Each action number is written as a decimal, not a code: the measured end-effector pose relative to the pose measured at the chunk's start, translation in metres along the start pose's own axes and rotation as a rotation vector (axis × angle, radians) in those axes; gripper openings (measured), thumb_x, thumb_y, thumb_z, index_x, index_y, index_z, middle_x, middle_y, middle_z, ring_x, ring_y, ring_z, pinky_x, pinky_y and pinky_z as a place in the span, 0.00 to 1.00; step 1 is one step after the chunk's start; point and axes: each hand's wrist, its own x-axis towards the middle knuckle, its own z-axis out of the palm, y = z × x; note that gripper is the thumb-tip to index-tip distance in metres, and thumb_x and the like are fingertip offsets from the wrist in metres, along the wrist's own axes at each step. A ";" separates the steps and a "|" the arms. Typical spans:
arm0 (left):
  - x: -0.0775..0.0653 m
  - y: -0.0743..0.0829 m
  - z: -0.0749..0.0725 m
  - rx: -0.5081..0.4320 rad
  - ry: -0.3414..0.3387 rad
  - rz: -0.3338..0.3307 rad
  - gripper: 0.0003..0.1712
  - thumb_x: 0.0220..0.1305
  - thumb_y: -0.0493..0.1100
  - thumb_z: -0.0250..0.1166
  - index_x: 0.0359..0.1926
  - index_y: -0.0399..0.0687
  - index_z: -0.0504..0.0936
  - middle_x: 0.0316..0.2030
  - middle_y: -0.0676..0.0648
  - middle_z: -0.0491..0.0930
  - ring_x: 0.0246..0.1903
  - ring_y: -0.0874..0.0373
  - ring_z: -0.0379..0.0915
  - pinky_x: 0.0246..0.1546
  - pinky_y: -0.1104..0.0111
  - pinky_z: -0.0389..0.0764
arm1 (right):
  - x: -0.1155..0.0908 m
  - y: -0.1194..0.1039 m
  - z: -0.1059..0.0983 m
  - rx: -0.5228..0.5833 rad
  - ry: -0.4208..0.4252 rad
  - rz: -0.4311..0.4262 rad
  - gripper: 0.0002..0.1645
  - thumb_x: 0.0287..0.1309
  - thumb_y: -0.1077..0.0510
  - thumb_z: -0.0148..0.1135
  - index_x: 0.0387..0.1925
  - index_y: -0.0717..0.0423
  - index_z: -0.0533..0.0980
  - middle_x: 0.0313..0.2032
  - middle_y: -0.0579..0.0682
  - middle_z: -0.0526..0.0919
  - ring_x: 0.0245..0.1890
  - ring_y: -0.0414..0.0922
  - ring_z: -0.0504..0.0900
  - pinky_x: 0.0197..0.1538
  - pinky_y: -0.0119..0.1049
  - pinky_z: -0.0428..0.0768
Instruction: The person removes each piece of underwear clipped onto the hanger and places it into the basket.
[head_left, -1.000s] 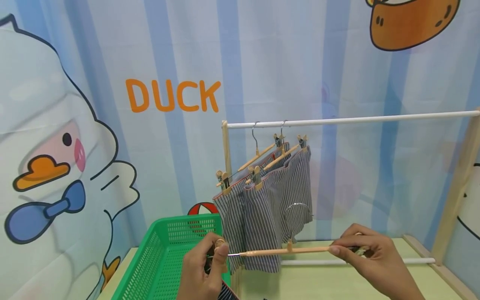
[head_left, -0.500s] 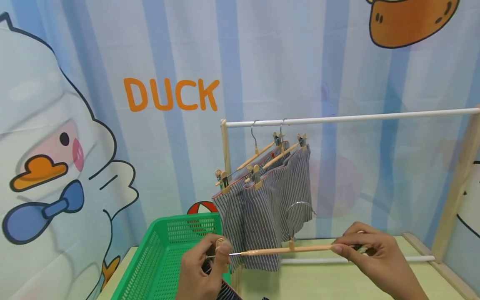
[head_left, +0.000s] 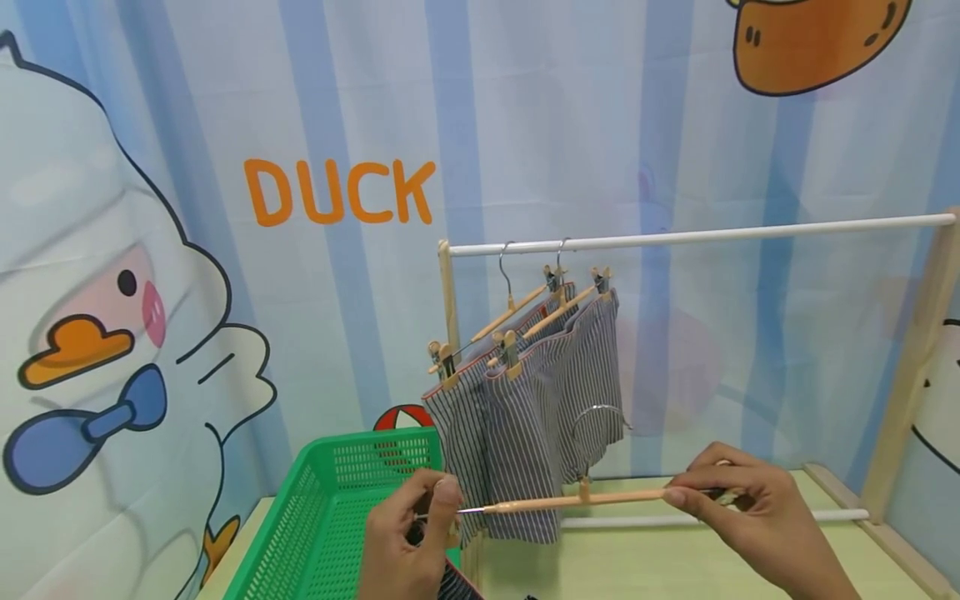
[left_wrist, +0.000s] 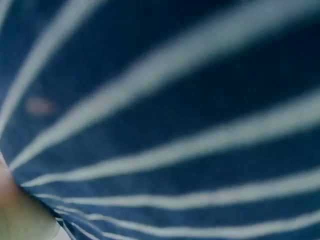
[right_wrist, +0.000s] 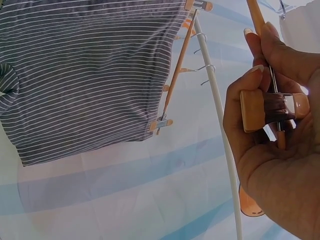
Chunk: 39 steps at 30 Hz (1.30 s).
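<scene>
Between my two hands lies a wooden trouser hanger (head_left: 540, 503), nearly level, its metal hook pointing up. My left hand (head_left: 401, 533) pinches the clip at its left end, thumb in front. Below that hand shows a dark striped garment (head_left: 459, 583) with a red edge; most of it is out of frame. The striped cloth (left_wrist: 165, 120) fills the left wrist view. My right hand (head_left: 757, 508) grips the other end between thumb and fingers. In the right wrist view, the right clip (right_wrist: 270, 110) sits inside the curled fingers with no cloth in it.
Two striped shorts (head_left: 525, 450) hang by clip hangers at the left of a rack's white rail (head_left: 697, 237). A green basket (head_left: 300, 492) stands left on the pale table (head_left: 637, 567). Behind is a printed duck curtain (head_left: 337, 83).
The hanger stays almost still between my hands. My left thumb now covers more of the left clip's end. The head view has shifted slightly.
</scene>
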 end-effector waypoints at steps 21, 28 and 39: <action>-0.003 -0.001 0.005 -0.119 0.104 -0.007 0.14 0.74 0.41 0.57 0.28 0.47 0.81 0.17 0.49 0.75 0.13 0.65 0.69 0.16 0.67 0.77 | 0.001 -0.002 0.002 -0.004 -0.007 0.026 0.11 0.60 0.69 0.65 0.36 0.50 0.86 0.33 0.39 0.79 0.26 0.39 0.72 0.24 0.35 0.69; -0.004 -0.005 0.007 -0.128 0.145 0.075 0.13 0.73 0.38 0.58 0.28 0.48 0.81 0.16 0.51 0.74 0.13 0.66 0.69 0.19 0.68 0.79 | 0.002 0.000 0.003 0.015 -0.011 0.016 0.12 0.59 0.70 0.65 0.36 0.52 0.86 0.33 0.40 0.80 0.26 0.39 0.72 0.23 0.35 0.69; -0.003 -0.002 0.003 -0.110 0.109 0.071 0.11 0.72 0.37 0.59 0.30 0.49 0.82 0.17 0.53 0.75 0.15 0.66 0.71 0.25 0.68 0.81 | 0.001 0.000 0.002 0.016 -0.027 0.016 0.12 0.61 0.70 0.63 0.37 0.52 0.86 0.33 0.40 0.79 0.25 0.39 0.72 0.24 0.35 0.69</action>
